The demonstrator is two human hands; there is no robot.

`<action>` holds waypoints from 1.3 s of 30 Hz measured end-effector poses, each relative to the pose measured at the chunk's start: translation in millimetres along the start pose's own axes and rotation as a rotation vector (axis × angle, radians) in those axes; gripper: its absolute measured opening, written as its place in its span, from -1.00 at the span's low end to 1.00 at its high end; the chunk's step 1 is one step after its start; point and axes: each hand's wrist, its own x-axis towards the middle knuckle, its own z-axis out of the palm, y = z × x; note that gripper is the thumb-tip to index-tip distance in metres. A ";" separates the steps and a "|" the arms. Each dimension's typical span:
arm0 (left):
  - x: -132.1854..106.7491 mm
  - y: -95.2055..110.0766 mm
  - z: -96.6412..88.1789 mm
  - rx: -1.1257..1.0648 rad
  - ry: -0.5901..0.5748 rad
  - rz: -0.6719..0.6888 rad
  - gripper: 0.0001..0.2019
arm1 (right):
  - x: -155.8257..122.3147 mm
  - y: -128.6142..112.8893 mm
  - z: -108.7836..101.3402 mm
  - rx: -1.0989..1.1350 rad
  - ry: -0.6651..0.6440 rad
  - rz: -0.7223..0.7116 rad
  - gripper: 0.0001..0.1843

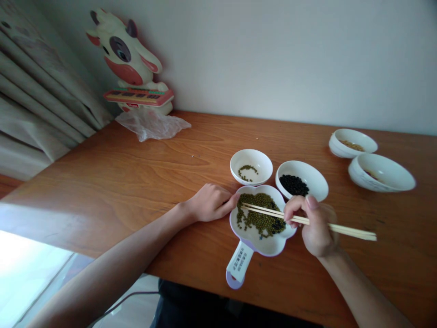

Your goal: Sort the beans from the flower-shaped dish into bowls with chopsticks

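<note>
A white flower-shaped dish with a handle (269, 247) lies near the table's front edge, holding green mung beans mixed with a few black ones. My left hand (210, 202) rests curled against its left rim, fingertips touching it. My right hand (312, 225) grips a pair of wooden chopsticks (344, 230), whose tips reach over the beans at the dish's left side. Behind it stand a small white bowl (251, 159) with a few green beans and a white bowl (316, 182) with black beans.
Two more white bowls (353, 142) (382, 173) sit at the right rear of the wooden table (136, 182). A cow-shaped toy keyboard (134, 68) and a clear plastic bag (152, 124) sit at the back left. Curtains hang at left.
</note>
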 end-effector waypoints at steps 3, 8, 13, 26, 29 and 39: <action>0.3 0.7 -0.7 -0.004 -0.006 -0.001 -0.42 | -0.5 0.0 -0.2 -0.017 0.010 -0.012 -0.30; 1.0 2.8 -2.2 -0.004 -0.023 -0.020 -0.41 | -1.3 -1.4 1.0 0.005 0.043 -0.039 -0.31; 0.7 2.2 -1.8 -0.016 -0.014 -0.016 -0.41 | -2.2 -1.6 -1.2 0.053 0.055 -0.027 -0.26; 0.6 0.8 -1.1 0.022 -0.026 0.000 -0.42 | -2.5 -1.3 -1.6 0.027 -0.015 0.085 -0.15; 0.5 0.4 -1.2 0.019 -0.019 0.004 -0.42 | -1.8 -3.0 -2.2 0.040 0.002 0.075 -0.15; 0.7 -0.4 -0.1 0.031 -0.041 -0.027 -0.42 | -2.3 -1.1 -3.9 0.021 0.032 0.070 -0.16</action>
